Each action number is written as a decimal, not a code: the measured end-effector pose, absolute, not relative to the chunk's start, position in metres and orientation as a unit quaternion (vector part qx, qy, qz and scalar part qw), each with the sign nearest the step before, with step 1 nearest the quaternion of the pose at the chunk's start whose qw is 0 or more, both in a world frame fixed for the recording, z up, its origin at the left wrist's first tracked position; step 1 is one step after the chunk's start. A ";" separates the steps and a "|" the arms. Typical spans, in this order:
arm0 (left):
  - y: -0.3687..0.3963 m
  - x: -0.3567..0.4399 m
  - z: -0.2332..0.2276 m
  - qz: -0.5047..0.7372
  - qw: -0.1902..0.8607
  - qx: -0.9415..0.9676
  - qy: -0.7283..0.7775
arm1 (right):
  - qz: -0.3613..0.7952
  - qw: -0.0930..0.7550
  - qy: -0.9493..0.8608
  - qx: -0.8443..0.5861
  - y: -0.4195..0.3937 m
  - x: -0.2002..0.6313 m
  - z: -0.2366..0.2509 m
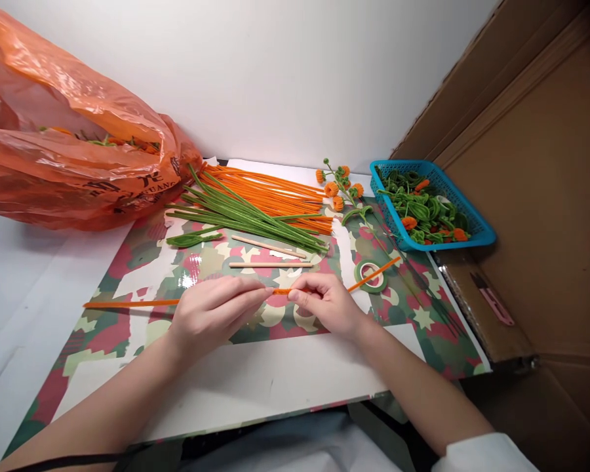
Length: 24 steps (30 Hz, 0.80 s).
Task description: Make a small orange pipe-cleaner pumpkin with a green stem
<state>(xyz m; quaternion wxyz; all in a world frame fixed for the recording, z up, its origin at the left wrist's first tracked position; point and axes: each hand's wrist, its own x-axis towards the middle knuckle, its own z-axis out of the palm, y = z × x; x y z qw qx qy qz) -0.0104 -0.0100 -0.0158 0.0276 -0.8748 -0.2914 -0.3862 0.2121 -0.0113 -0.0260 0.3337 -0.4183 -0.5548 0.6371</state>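
My left hand (211, 313) and my right hand (327, 303) both pinch one long orange pipe cleaner (128, 303) just above a camouflage-patterned mat (413, 308). The stem runs from the far left, through my fingertips, and out to the right over a roll of green floral tape (371, 275). Behind my hands lie two thin wooden sticks (270, 264), a bundle of green pipe cleaners (246, 216) and a bundle of orange pipe cleaners (275, 190).
An orange plastic bag (73, 151) bulges at the back left. A finished stem with orange blossoms (339, 187) lies by a blue basket (476, 226) of green and orange pieces. A cardboard box wall (535, 196) closes the right side, with pink snips (494, 301) on its flap.
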 end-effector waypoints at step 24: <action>-0.003 -0.018 0.004 -0.045 -0.674 -0.600 -0.429 | 0.114 0.352 -0.884 -0.285 -0.011 0.212 -0.034</action>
